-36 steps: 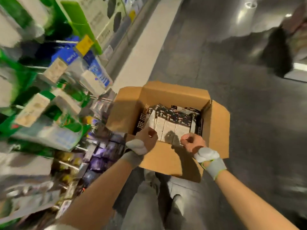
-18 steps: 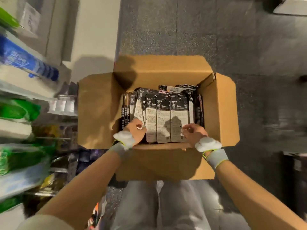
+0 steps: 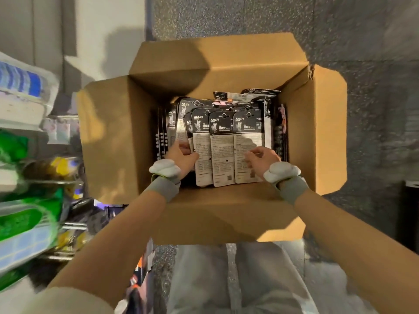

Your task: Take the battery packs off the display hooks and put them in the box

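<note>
Shop aisle here, dark speckled floor (image 3: pixel 340 30) across the top and right of the frame, blurry shelves (image 3: pixel 27 200) of green and blue goods down the left edge; the big open cardboard box (image 3: pixel 108 143) fills the centre, flaps splayed out, and it's already pretty full of carded packs leaning every which way; a fan of three battery packs (image 3: pixel 223 143) lies on top in the middle of the box, backs up, marked AAA; left hand (image 3: pixel 182 156) has its grip clamped on the fan's left edge, thumb over the card; right hand (image 3: pixel 264 156) has curled fingers pinching the right-hand pack, as far as I can tell; so the packs are inside the box but not let go yet; my worry is that an uneven release lets the fan slide and snag its hang tabs in the pile, or pressing down on that lumpy heap bends the cards.
</note>
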A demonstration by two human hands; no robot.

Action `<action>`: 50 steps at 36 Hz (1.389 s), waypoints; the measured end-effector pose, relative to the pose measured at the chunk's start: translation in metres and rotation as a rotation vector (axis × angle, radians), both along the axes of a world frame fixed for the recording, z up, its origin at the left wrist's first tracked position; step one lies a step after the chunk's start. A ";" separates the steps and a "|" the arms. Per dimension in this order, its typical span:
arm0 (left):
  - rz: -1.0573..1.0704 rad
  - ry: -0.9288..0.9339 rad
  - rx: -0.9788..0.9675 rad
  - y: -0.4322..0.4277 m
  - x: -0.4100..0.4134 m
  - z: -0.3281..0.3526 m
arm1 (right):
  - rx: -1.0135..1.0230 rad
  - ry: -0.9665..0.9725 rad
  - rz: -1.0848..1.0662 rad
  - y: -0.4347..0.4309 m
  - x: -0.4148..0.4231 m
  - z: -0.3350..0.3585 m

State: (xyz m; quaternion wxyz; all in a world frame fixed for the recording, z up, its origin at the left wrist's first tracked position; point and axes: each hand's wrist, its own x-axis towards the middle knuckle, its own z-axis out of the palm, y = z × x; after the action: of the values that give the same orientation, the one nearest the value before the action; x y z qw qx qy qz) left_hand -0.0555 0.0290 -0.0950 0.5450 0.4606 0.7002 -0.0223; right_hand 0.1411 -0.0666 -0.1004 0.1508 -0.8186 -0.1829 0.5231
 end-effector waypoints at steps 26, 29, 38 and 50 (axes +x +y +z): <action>-0.109 0.157 -0.017 -0.014 0.047 -0.001 | -0.043 0.105 -0.014 -0.007 0.014 -0.033; -0.139 0.164 0.024 -0.014 0.045 -0.003 | -0.045 0.111 -0.017 -0.005 0.015 -0.034; -0.040 0.054 -0.005 -0.012 0.026 0.001 | -0.043 0.146 0.009 0.000 0.014 -0.040; 0.143 -0.157 -0.066 -0.004 0.003 0.021 | 0.140 0.208 0.000 0.039 -0.032 -0.007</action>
State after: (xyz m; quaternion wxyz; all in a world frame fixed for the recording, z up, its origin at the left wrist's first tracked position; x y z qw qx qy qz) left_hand -0.0522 0.0254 -0.0737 0.6133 0.3916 0.6852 0.0300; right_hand 0.1094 -0.0281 -0.1077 0.2255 -0.7475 -0.2024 0.5911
